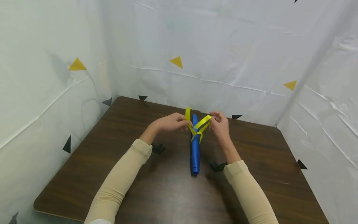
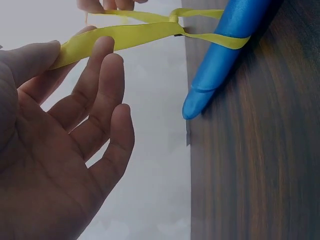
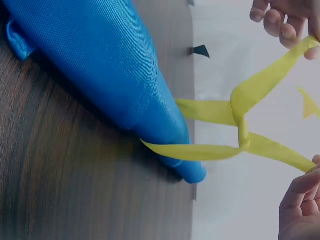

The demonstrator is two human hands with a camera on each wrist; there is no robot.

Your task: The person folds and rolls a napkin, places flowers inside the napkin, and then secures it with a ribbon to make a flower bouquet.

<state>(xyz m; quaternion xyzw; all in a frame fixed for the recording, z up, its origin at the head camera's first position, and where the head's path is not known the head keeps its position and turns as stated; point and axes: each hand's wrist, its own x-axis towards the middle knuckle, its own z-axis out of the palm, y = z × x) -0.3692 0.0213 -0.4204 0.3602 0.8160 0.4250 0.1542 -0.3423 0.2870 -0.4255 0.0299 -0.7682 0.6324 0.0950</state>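
Observation:
A rolled blue cloth (image 1: 195, 155) with a satin-like sheen lies lengthwise on the table. Around its far part passes a yellow ribbon (image 3: 272, 67), whose two ends cross in a loose twist above the roll. My left hand (image 1: 173, 122) pinches one end between thumb and index finger, the other fingers loosely bent, as the left wrist view shows. On the other side, my right hand (image 1: 219, 124) holds the second end in its fingertips. Both ends stretch apart from the twist, and the loop stands off the blue roll (image 2: 220, 62).
The brown wooden table (image 1: 167, 196) meets a white sheet wall (image 1: 207, 40) at its far edge, with similar sheeting at both sides. Yellow and black triangles mark the sheets. Dark wrist-mounted devices (image 1: 158, 148) hang below both wrists.

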